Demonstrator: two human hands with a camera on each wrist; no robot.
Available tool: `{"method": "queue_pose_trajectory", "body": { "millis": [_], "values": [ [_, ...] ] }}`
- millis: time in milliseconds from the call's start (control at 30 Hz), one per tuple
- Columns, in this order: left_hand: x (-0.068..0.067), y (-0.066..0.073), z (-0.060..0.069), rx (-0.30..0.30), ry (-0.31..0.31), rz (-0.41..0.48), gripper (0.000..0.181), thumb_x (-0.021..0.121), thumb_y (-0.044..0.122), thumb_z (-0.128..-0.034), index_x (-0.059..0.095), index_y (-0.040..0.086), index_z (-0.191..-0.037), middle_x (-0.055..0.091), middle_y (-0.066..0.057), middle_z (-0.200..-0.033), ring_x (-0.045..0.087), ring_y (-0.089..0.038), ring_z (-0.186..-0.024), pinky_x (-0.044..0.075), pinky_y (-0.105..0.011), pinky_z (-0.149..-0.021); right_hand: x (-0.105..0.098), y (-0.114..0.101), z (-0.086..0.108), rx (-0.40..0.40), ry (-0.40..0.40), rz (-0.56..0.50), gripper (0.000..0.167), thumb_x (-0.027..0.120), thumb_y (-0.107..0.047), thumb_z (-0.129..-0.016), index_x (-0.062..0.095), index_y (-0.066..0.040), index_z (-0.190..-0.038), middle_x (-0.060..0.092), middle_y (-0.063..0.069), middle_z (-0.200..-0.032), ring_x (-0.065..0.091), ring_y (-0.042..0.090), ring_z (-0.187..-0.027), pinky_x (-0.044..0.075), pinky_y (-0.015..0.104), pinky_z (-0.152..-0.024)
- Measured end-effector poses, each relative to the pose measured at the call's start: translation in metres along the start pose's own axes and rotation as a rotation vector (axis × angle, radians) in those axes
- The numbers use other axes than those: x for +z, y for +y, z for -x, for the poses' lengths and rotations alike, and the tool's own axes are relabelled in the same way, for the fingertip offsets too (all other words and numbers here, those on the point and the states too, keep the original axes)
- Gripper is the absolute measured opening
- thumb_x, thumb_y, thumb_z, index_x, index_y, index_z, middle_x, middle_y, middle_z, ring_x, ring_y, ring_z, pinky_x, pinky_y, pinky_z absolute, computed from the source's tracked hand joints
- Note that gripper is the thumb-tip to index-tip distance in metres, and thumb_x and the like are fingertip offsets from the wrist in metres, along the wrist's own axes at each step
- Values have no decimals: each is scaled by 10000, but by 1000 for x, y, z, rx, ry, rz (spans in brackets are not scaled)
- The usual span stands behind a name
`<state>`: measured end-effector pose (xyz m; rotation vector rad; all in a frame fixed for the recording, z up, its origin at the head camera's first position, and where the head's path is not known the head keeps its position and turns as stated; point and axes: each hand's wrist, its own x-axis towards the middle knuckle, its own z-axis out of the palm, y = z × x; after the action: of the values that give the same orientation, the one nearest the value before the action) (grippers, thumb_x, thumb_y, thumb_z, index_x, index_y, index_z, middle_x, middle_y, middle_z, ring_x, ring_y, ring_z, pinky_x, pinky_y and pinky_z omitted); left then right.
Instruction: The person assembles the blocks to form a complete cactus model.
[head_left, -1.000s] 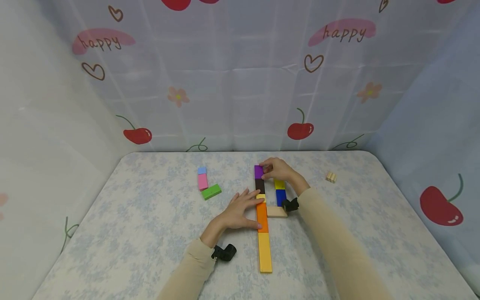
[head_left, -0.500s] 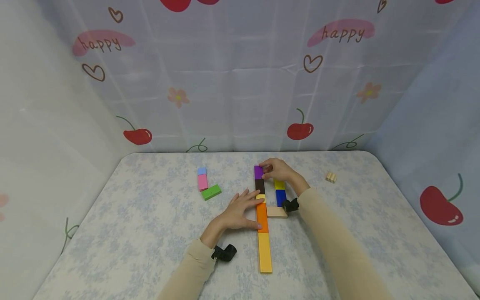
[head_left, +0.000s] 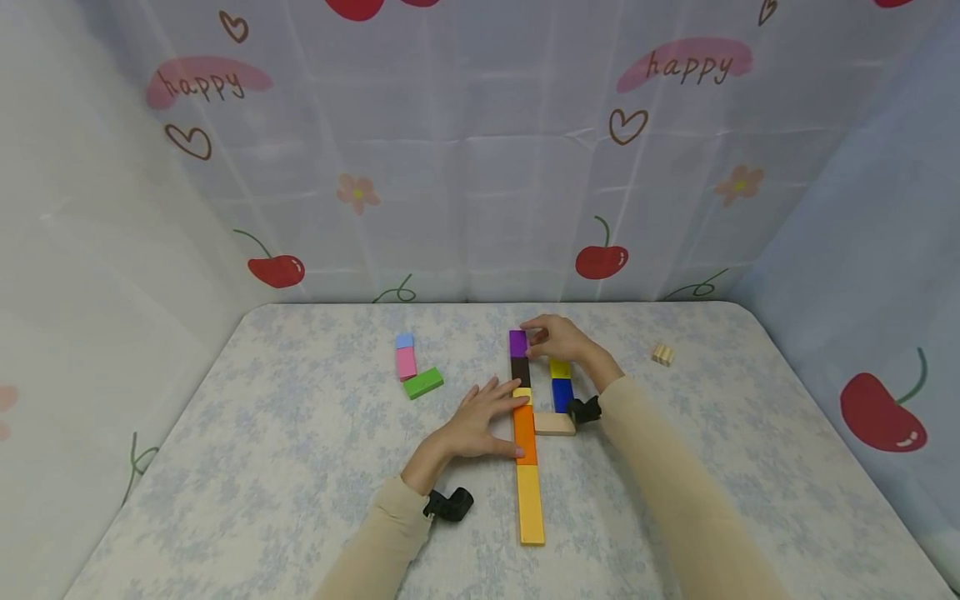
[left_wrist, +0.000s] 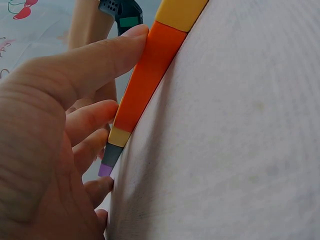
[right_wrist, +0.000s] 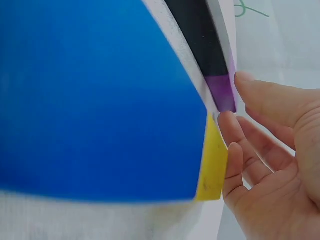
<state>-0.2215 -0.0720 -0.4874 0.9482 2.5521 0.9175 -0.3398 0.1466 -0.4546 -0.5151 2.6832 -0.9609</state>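
Note:
A straight row of blocks runs away from the person: a long yellow block [head_left: 530, 505], an orange block [head_left: 525, 435], a small pale yellow block [head_left: 527, 397], a black block [head_left: 521, 372] and a purple block [head_left: 518, 343] at the far end. The left hand [head_left: 474, 423] lies along the row's left side, fingers spread and fairly straight, thumb touching the orange block [left_wrist: 152, 70]. At the far end, the right hand [head_left: 562, 340] has its thumb and index finger at the edges of the purple block [right_wrist: 222, 92], seemingly pinching it; the contact is partly hidden.
Right of the row, a plain wooden block [head_left: 554, 424], a blue block [head_left: 562, 395] and a yellow block [head_left: 559, 368] stand under the right wrist. Light blue [head_left: 404, 341], pink [head_left: 406, 363] and green [head_left: 423, 383] blocks lie left. Small wooden pieces [head_left: 662, 354] are far right.

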Motion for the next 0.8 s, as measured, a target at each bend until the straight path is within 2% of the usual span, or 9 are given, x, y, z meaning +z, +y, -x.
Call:
{"method": "queue_pose_trajectory", "body": {
  "millis": [167, 400, 633, 800],
  "values": [
    [0, 1, 0, 2, 0, 4, 784, 776, 439, -799, 459, 205, -1477, 211, 2, -1636, 45, -327, -1528, 2, -582, -1205, -6, 0, 9, -59, 24, -6, 513, 675, -132, -914, 528, -34, -1395, 571, 197, -1346, 608, 349, -1149, 504, 491, -986],
    [1, 1, 0, -8, 0, 6, 786, 775, 453, -798, 463, 204, -1475, 218, 0, -1635, 50, -322, -1529, 4, -583, -1205, -13, 0, 29, -133, 97, -50, 520, 682, -144, -913, 524, -32, -1396, 522, 193, -1398, 597, 365, -1147, 503, 532, -970],
    [1, 1, 0, -5, 6, 6, 785, 786, 430, -794, 469, 188, -1471, 224, -4, -1633, 56, -332, -1526, 11, -584, -1205, -14, 8, 57, -197, 228, -52, 537, 735, -146, -878, 555, -56, -1376, 543, 162, -1378, 627, 322, -1068, 528, 512, -902],
    [1, 2, 0, -2, 6, 3, 789, 788, 426, -794, 464, 189, -1473, 221, -12, -1634, 61, -337, -1525, 8, -574, -1208, -21, 17, 81, -197, 323, -58, 524, 740, -155, -876, 573, -96, -1369, 563, 142, -1349, 629, 318, -1048, 522, 455, -853]
  ]
}}
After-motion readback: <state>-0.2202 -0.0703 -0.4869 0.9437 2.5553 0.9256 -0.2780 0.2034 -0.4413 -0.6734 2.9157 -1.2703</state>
